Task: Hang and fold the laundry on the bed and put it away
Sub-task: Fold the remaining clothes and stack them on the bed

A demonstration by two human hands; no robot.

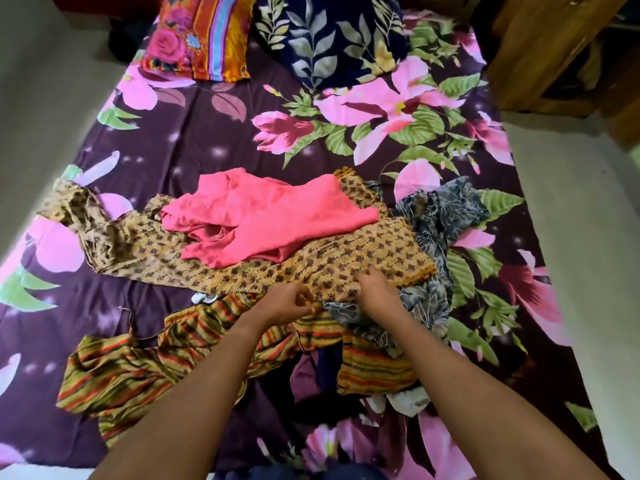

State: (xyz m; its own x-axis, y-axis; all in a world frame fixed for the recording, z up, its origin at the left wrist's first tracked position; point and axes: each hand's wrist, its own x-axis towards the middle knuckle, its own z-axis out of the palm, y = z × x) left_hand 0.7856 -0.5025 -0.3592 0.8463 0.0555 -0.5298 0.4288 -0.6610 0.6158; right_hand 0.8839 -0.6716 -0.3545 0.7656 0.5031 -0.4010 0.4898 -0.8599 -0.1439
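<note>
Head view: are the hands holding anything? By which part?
The tan printed garment, by its near edge: the right hand grips it there, and the left hand pinches the same edge beside it.

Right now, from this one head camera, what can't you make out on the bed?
In the head view:
Middle of the tan printed garment, covered by the pink garment.
Shape of the grey leaf-print garment, crumpled partly under the tan one.
Whether the left hand and right hand grip cloth; fingers blurred, curled into folds.
The wooden wardrobe, cut off by the right edge.
</note>
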